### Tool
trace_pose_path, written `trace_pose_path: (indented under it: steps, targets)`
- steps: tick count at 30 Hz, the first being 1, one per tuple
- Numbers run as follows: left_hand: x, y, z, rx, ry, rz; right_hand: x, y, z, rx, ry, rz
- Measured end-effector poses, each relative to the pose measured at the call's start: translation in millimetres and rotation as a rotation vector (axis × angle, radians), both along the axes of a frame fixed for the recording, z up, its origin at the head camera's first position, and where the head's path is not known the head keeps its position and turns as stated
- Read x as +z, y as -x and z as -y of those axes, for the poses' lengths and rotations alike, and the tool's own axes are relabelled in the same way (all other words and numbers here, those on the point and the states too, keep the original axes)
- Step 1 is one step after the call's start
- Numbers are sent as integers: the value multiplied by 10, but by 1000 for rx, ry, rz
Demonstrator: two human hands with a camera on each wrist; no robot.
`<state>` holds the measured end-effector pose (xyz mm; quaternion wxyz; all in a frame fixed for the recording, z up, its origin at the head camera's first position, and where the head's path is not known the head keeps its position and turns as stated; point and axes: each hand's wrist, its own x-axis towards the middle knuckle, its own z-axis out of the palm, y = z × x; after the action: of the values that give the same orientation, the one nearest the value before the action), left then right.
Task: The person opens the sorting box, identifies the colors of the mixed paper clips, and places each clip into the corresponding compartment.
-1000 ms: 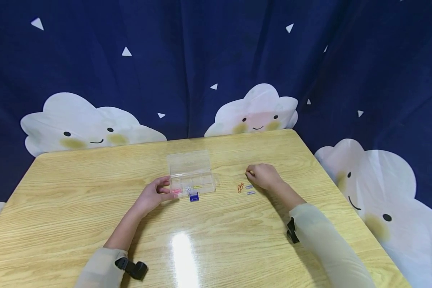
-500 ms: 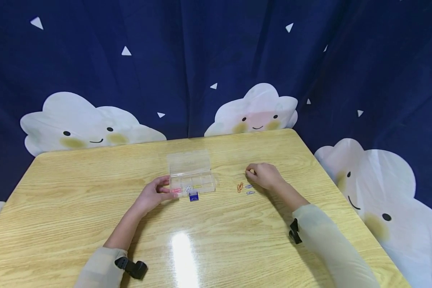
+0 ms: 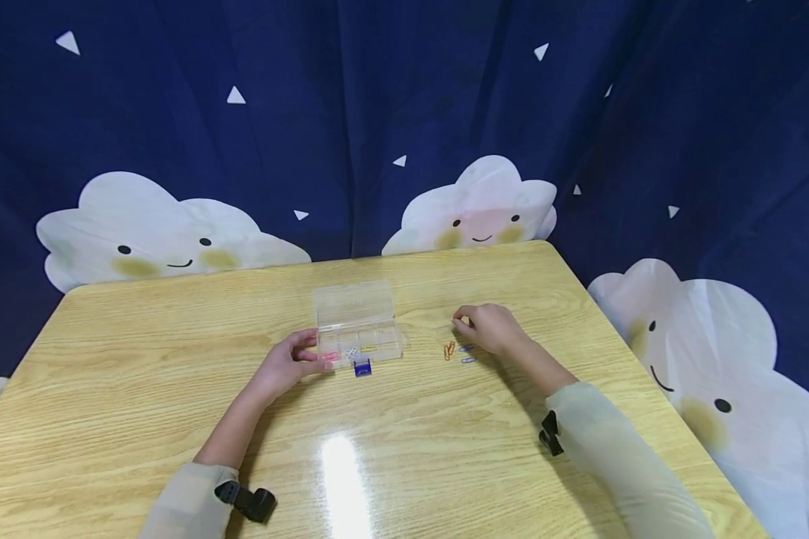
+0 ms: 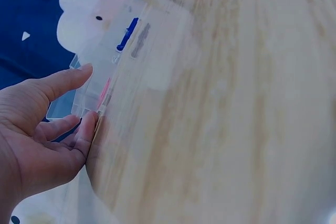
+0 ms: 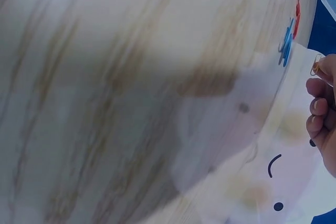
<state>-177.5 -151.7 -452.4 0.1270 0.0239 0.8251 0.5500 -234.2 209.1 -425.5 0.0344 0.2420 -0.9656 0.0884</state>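
A clear plastic compartment box (image 3: 380, 348) lies with its lid (image 3: 353, 303) raised and its blue latch (image 3: 362, 367) toward me. Pink paper clips (image 3: 329, 356), white paper clips (image 3: 352, 351) and a yellow paper clip (image 3: 369, 348) sit in separate compartments along its front. My left hand (image 3: 285, 365) grips the box's left end, thumb at the front corner and fingers at the side. Right of the box, my right hand (image 3: 491, 326) pinches a yellowish paper clip (image 5: 315, 65) between thumb and forefinger, raised over the tabletop.
Red paper clips (image 3: 449, 350) and blue paper clips (image 3: 468, 360) lie on the wooden table (image 3: 404, 449), just in front of my right hand. A dark blue curtain (image 3: 350, 112) with clouds hangs behind the table's far edge.
My right hand has shifted slightly left, toward the box, with the paper clip pinched. The left hand and the box stay in place.
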Motion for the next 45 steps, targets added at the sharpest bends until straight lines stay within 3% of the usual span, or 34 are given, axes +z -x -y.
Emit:
trace_pose_path:
  steps: [45]
  targets:
    - [-7,0,9,-16,-7,18,82,-60,408,117,-23,46]
